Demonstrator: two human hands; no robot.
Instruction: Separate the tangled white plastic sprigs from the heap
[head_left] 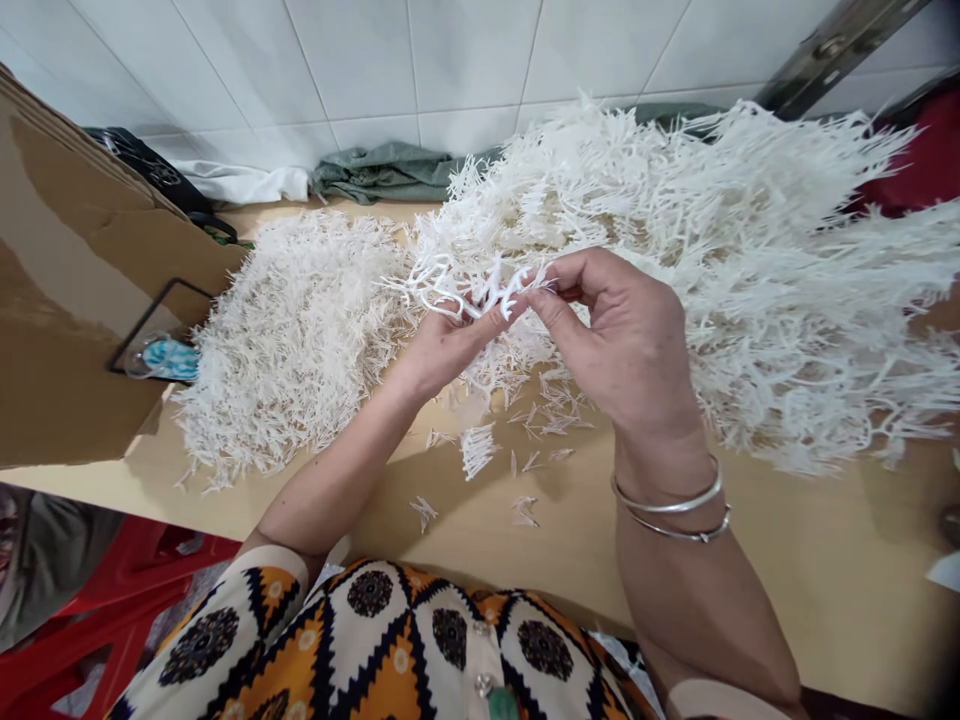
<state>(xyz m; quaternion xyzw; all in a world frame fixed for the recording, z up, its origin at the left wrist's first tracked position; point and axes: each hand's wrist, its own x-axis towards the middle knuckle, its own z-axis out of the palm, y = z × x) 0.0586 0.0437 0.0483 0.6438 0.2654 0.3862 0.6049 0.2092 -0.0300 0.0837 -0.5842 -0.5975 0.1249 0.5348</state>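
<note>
Over the middle of the table, my left hand (448, 352) is closed on a white branching strand piece (442, 285), its thumb lying along the piece. My right hand (619, 325) pinches the right end of the same piece between thumb and forefinger. Behind and to the right lies a large heap of white branched pieces (780, 260). A lower heap of small white bits (292, 330) sits to the left. Below my hands, a small comb-like white piece (478, 450) and loose slivers (424, 512) rest on the tabletop.
A cardboard box (82, 290) stands at the left edge, with a black wire frame and a blue-and-white item (171, 358) beside it. Dark green cloth (386, 172) lies along the tiled wall (465, 60). A red stool (105, 630) is at the lower left.
</note>
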